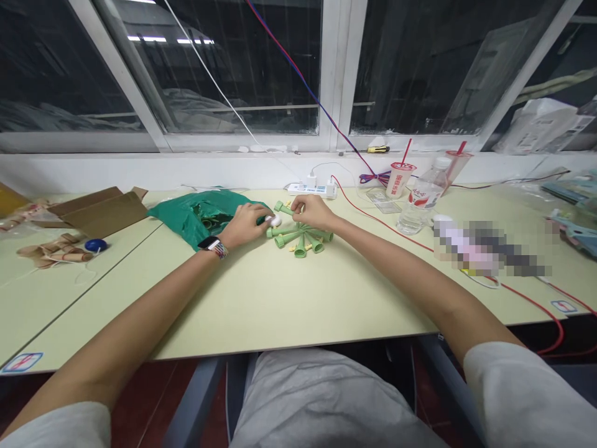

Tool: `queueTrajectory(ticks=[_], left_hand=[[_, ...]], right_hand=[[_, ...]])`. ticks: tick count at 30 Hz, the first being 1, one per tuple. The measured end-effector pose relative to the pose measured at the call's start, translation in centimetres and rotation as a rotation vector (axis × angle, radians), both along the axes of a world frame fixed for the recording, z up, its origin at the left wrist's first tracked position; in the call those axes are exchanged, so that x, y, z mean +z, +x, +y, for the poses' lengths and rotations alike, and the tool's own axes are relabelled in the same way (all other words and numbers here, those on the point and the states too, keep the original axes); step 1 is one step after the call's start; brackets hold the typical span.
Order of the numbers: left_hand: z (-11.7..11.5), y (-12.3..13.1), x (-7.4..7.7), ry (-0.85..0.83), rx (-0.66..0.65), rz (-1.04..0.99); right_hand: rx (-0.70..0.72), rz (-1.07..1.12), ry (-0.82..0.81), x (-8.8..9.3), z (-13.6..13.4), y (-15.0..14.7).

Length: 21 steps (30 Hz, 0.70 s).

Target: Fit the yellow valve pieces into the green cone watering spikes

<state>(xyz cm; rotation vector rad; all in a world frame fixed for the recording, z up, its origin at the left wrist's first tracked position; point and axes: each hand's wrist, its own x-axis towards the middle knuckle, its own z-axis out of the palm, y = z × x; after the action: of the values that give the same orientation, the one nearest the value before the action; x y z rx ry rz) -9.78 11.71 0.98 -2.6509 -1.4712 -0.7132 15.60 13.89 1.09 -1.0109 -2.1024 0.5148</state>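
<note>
Near the middle of the table lies a green plastic piece (301, 239) with several flared, tube-like arms spread out like spokes. Small yellow bits show between the arms. At its left edge my left hand (245, 224) has its fingertips closed on a small white rounded piece (275, 220); a dark watch and a woven bracelet circle that wrist. My right hand (313, 211) reaches over the top of the green piece, fingers pinched beside its upper-left arm. What those fingertips grip is mostly hidden by the hand.
Behind my left hand sits a green plastic bag (181, 211). Farther left are an open cardboard box (102, 214), wooden toys and a blue ball (96, 245). A power strip (312, 189), a lidded cup (400, 180), a water bottle (422, 196) and red cable stand right.
</note>
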Motion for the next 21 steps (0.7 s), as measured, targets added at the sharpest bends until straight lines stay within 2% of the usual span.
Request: queueTrajectory(ticks=[3,8,16,21], left_hand=[[2.0,-1.1,-0.6,-0.011,0.036,0.122],[4.7,-1.9,-1.0,-0.003,0.049,0.107],[8.5,-2.4,-1.9,0.010,0.120,0.010],[9.6,-2.3,-2.3,-0.030,0.120,-0.079]], right_hand=[[0.103,-0.041,-0.018,0.0,1.4,-1.4],[0.168,-0.104,-0.073,-0.1,2.2,-3.1],[0.157,-0.272,-0.073,-1.3,2.5,-3.6],[0.115,-0.318,-0.088,-1.3,2.4,-3.5]])
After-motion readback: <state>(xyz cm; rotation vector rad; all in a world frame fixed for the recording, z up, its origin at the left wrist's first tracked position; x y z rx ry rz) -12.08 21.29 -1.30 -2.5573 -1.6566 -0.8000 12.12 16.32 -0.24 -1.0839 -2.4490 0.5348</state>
